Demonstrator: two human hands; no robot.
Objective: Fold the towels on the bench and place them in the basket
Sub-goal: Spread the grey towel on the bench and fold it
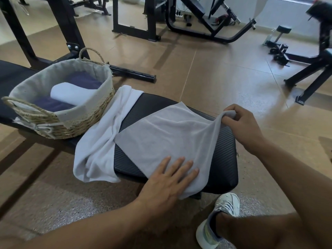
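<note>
Black padded bench [224,169], ribbed top, on brown tiled gym floor [206,72] among black machine frames [136,18]. Grey towel [167,135] spread on bench end. Left hand [167,184] flat, fingers spread, pressing near edge; right hand [242,126] pinching far corner. White towel [106,137] draped alongside. Wicker basket [86,119] further along bench, holding folded towels [71,92].

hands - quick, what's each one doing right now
Left hand: open, flat on the grey towel.
Right hand: closed, pinching the grey towel's far corner.
</note>
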